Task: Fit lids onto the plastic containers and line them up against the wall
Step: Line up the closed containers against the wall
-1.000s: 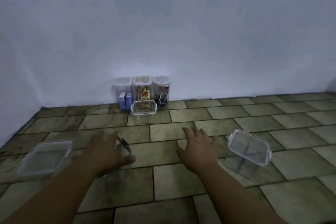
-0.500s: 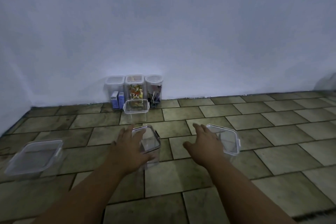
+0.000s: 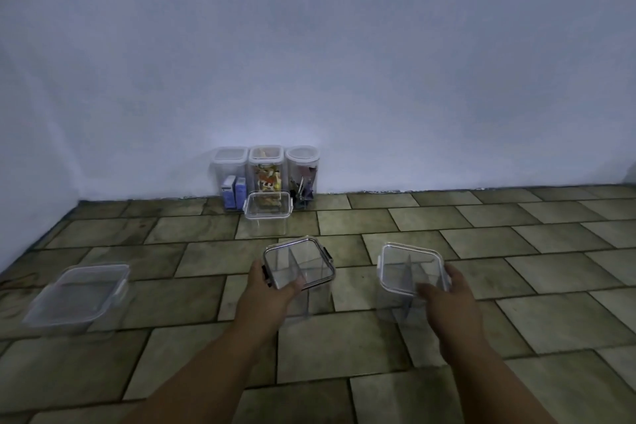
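You have bare floor (image 3: 516, 241) right of the lidded container (image 3: 267, 209), which blocks the wall row (image 3: 265, 172).

Every container looks like clear, glossy plastic: the dark-rimmed tub (image 3: 298, 263) and the pale-rimmed tub (image 3: 411, 267) near the middle, the shallow box (image 3: 77, 293) at left (its walls look slightly frosted), the small lidded tub (image 3: 267, 206) farther off, and the three tall jars (image 3: 266, 169) at the far wall (image 3: 344, 62), which is matt painted plaster. The floor (image 3: 344, 351) is dull, mottled stone-look tile
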